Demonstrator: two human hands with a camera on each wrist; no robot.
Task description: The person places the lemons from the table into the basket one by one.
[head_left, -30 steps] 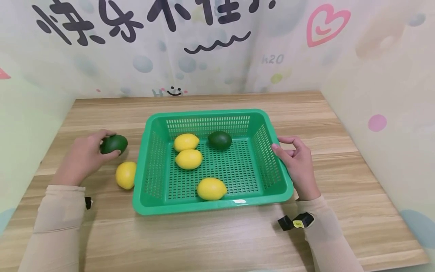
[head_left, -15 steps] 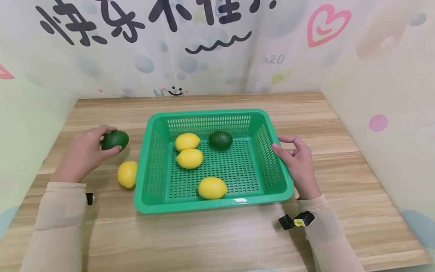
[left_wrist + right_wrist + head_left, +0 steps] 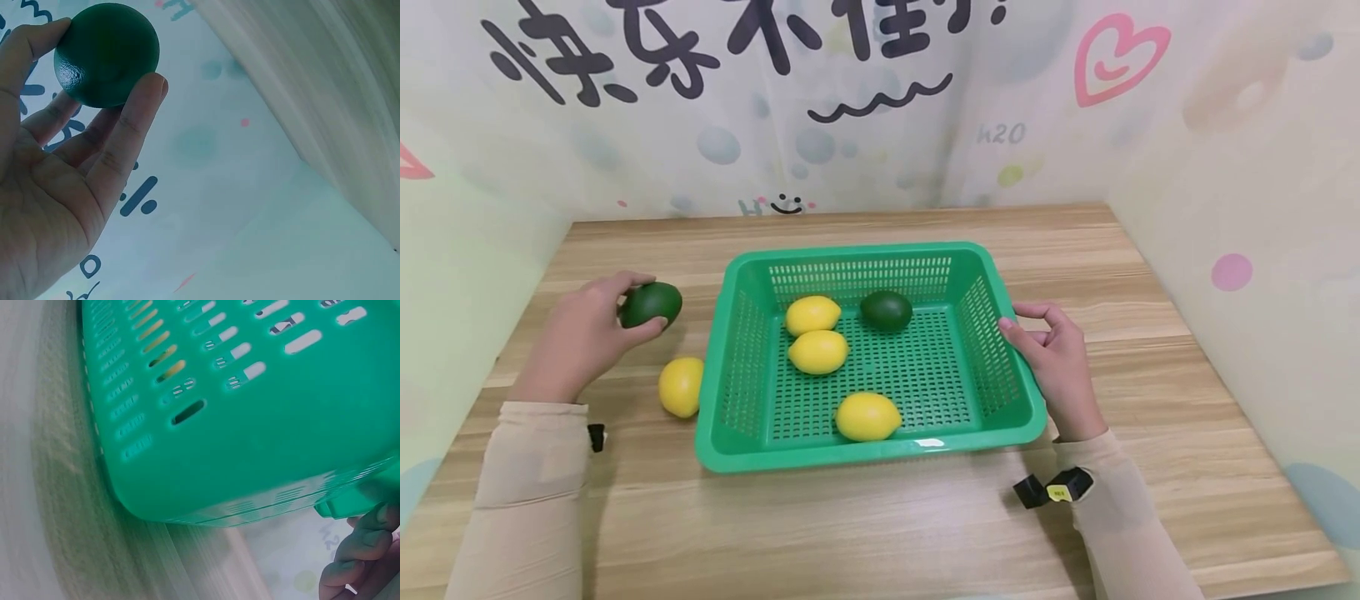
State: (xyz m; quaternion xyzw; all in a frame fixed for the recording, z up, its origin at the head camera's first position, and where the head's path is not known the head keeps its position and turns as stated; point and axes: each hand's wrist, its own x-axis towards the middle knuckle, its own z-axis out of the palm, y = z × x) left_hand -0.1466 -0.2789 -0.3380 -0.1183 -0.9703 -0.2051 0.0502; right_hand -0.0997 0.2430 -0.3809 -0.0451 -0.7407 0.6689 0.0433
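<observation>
My left hand grips a dark green lime just above the table, left of the green perforated basket; in the left wrist view the lime sits between thumb and fingers. A yellow lemon lies on the table beside the basket's left wall. In the basket lie three lemons and another green lime. My right hand holds the basket's right rim; the right wrist view shows the basket wall and curled fingers under the rim.
The wooden table is boxed in by patterned curtain walls behind and on both sides. Small black and yellow tags sit at my right wrist.
My left hand has lifted the green lime slightly up off the table. The right hand and basket have stayed put.
</observation>
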